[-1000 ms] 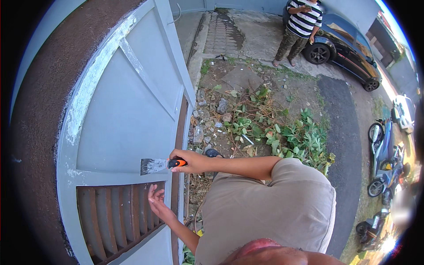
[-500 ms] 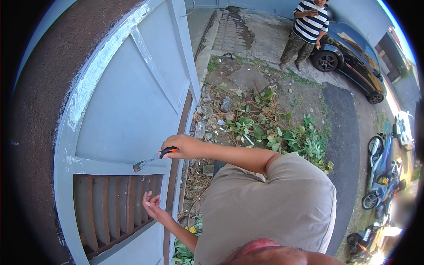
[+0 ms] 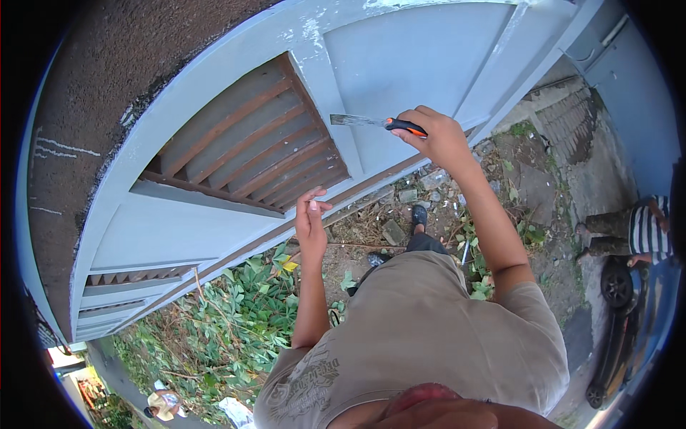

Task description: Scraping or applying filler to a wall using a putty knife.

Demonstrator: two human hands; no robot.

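Blue-grey panel [image 3: 414,64] blocks ahead; free room between forearms [image 3: 493,222].

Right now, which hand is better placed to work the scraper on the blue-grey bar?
Likely the right hand: it holds the scraper, which overlaps the blue-grey bar in view, contact unclear. The left hand looks empty, near the slatted vent.

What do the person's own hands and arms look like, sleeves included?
The left hand and right hand are ungloved. The left forearm and right forearm are bare, with no watch or bracelet showing. The left sleeve and right sleeve are short and grey-beige, matching the shirt.
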